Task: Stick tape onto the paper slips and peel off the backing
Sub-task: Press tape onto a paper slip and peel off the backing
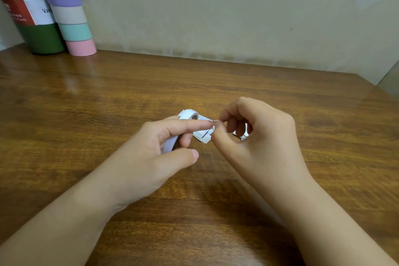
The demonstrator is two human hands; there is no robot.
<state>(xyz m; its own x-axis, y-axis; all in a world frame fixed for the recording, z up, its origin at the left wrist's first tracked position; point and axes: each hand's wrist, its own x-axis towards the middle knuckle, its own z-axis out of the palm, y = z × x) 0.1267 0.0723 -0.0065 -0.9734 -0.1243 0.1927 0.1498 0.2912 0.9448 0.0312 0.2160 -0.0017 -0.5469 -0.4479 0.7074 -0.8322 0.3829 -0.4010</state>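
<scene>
At frame centre, your left hand (164, 142) grips the tape roll (172, 139) while your right hand (254, 134) pinches its loose end above the paper slips (203, 134).

At the far left I see a dark green bottle (32, 17) standing upright on the brown wooden table (108, 93), with a red and white label across its side. Just to its right, touching or nearly so, stands a tall stack of tape rolls (69, 11) in grey, purple, mint and pink bands. Behind both rises a plain beige wall (216, 6).
</scene>
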